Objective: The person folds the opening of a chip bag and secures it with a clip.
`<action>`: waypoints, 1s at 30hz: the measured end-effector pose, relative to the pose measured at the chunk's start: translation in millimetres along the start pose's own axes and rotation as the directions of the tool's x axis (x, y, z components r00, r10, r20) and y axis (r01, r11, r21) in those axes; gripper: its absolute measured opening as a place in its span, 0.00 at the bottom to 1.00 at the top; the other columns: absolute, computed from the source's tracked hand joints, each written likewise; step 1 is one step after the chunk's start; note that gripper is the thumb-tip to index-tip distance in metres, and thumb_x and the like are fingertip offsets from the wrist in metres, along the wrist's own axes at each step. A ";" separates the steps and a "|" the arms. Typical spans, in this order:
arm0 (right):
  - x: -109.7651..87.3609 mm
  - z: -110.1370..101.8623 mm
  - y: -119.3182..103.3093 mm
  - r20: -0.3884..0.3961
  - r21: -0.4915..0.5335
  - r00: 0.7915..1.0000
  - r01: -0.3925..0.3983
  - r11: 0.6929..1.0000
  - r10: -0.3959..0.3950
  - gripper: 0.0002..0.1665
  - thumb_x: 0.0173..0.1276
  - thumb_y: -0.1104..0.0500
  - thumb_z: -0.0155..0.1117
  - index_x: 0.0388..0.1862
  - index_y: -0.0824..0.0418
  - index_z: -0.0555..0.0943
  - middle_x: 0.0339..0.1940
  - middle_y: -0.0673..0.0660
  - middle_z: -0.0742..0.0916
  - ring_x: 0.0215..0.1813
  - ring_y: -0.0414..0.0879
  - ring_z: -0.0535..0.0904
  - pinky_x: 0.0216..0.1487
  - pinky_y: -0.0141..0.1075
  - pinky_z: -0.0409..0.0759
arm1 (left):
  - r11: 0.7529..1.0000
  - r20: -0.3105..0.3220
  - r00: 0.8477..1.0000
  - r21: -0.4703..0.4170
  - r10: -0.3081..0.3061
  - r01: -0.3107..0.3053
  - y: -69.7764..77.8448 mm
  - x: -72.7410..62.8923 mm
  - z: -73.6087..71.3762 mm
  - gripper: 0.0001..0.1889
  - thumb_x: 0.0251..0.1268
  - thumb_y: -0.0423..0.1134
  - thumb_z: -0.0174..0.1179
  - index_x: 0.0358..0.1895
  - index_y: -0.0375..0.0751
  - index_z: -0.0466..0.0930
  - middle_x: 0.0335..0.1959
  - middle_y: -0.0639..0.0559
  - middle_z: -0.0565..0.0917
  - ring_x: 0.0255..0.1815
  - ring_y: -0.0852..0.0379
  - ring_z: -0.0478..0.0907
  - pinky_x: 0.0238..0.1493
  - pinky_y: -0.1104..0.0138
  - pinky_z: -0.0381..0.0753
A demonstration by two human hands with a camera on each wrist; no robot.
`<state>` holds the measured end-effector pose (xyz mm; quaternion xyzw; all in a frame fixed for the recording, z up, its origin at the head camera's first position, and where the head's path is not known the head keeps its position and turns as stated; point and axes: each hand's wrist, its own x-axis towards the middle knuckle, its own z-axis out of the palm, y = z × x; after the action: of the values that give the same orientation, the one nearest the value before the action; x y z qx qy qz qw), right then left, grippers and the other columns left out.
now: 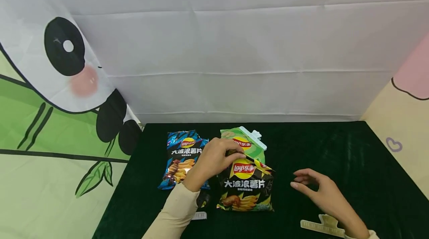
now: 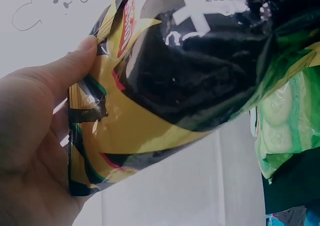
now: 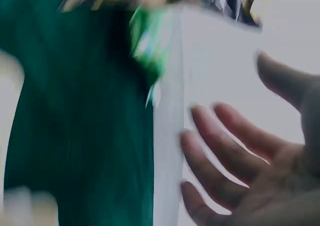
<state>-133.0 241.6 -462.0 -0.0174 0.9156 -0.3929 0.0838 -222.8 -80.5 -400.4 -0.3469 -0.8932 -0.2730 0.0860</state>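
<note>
My left hand (image 1: 217, 157) pinches the top edge of a black Lay's chip bag (image 1: 246, 194), whose front faces me. In the left wrist view the thumb presses on the bag's gold-and-black crimped end (image 2: 87, 106). Off to the right, my right hand (image 1: 320, 192) is apart from the bag, fingers loosely bent and holding nothing. The right wrist view shows those fingers (image 3: 220, 151) spread. Near the right wrist lies a pale yellow sealing clip (image 1: 323, 226). Behind the black bag is a green Lay's bag (image 1: 259, 153) with a pale clip (image 1: 253, 137) across its top corner.
A blue chip bag (image 1: 182, 157) lies on the left, partly behind my left forearm. Beside that sleeve, a white clip (image 1: 200, 216) shows at the table's front. The dark green cloth (image 1: 301, 146) covers the table, with a white sheet (image 1: 248, 93) behind.
</note>
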 end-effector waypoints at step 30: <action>-33.5 -33.1 69.5 0.329 -0.041 0.943 -0.032 0.999 0.044 0.17 0.62 0.54 0.72 0.45 0.60 0.79 0.35 0.50 0.84 0.32 0.33 0.75 0.31 0.30 0.73 | 0.999 0.017 0.999 -0.025 -0.044 0.045 -0.5 -3.1 -2.6 0.05 0.66 0.48 0.67 0.39 0.57 0.90 0.34 0.63 0.90 0.27 0.70 0.74 0.31 0.74 0.72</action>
<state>-103.2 316.6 -485.1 -0.0666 0.8956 -0.3664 0.2432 -220.9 -84.0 -399.6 -0.3302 -0.8979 -0.2831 0.0680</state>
